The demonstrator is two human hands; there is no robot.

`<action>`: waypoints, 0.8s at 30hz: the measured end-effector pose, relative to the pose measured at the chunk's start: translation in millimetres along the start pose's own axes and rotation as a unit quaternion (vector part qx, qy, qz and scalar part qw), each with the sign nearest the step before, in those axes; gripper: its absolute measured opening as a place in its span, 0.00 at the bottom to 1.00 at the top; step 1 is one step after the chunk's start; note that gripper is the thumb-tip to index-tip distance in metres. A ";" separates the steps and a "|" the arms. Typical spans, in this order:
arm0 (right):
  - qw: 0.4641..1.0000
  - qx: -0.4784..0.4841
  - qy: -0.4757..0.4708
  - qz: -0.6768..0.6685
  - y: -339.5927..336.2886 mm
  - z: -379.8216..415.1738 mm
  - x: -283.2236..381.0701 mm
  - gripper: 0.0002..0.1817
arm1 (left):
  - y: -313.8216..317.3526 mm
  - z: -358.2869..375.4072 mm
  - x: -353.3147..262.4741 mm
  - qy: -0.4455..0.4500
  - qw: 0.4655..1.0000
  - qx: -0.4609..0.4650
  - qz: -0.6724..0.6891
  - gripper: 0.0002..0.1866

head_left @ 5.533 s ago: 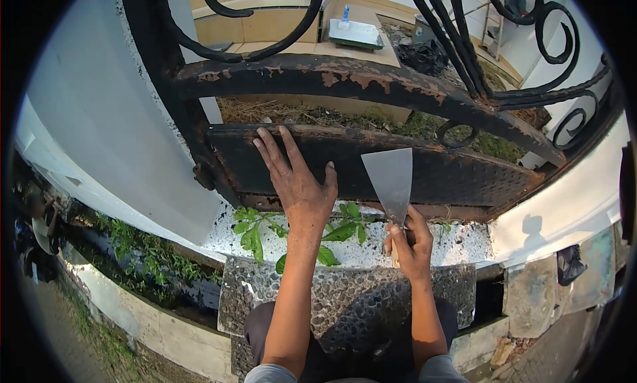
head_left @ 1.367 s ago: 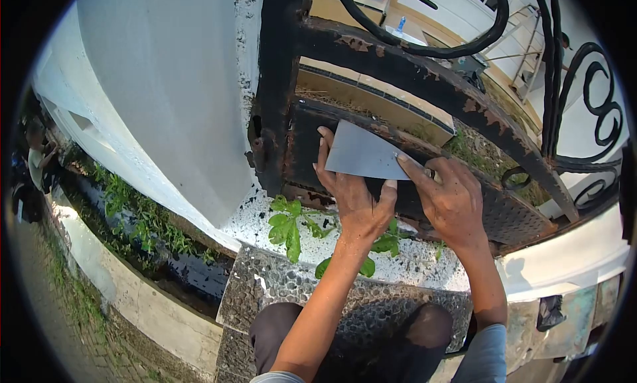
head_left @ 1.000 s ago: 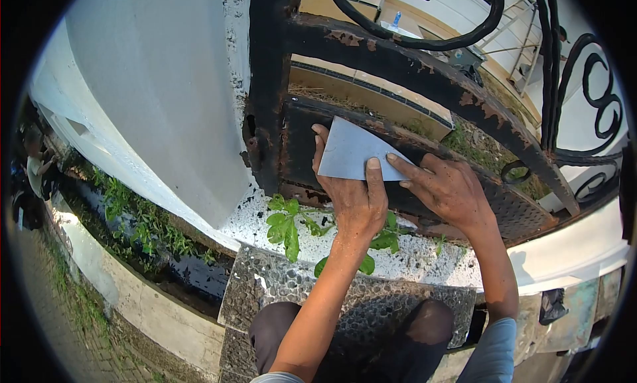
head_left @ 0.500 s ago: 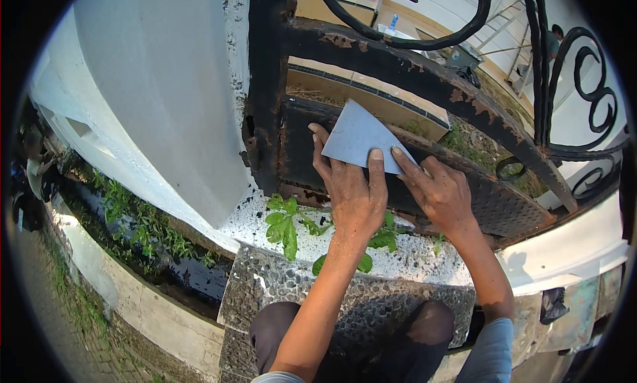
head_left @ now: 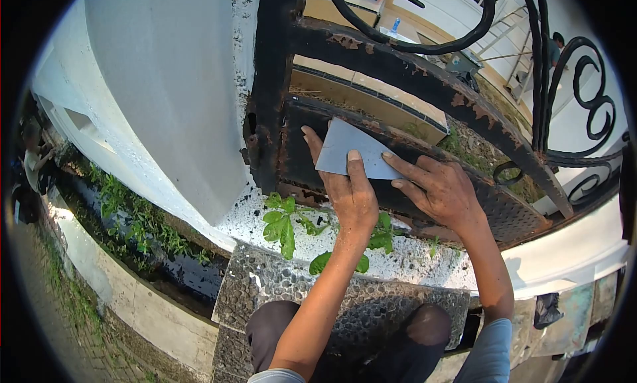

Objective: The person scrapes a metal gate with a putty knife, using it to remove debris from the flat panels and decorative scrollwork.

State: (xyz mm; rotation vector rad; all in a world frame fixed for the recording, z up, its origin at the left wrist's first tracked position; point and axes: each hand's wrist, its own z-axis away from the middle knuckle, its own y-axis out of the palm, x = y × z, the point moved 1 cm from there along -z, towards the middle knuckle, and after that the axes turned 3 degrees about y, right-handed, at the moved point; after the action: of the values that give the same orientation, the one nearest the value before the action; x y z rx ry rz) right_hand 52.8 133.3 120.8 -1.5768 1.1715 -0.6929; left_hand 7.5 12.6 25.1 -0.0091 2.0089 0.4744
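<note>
A folded blue-grey sheet (head_left: 352, 147) with a pointed top lies in front of the black, rusty metal gate (head_left: 271, 117). My left hand (head_left: 346, 190) holds it from below, thumb on its face and the other fingers behind it. At the sheet's right edge is my right hand (head_left: 441, 187), its index finger and thumb at the lower right corner. That hand's index fingertip touches or nearly touches the sheet; which of the two cannot be made out. Flaking paint and brown rust show on the gate's curved bar (head_left: 464, 103).
A white-grey pillar (head_left: 166, 97) rises left of the gate. Green plants (head_left: 282, 227) grow on the paint-specked ledge. Left is a ditch (head_left: 192, 277) with weeds; a person (head_left: 33, 160) is beyond it. Another person (head_left: 555, 50) is near a ladder behind the gate.
The sheet and my left hand have shifted slightly left and down, and the sheet looks narrower. My right hand's fingers have moved to the sheet's lower right corner, with the thumb now showing apart.
</note>
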 end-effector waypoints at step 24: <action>0.998 -0.053 0.025 -0.007 24.0 9.9 20.8 0.24 | -6.8 1.0 6.2 -0.024 0.997 -0.070 0.028 0.29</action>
State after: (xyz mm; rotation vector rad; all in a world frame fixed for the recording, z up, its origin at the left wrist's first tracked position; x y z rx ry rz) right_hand 60.7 117.3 92.7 -1.6650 1.2535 -0.6930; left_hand 6.9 7.8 17.2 -0.0289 1.9293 0.6448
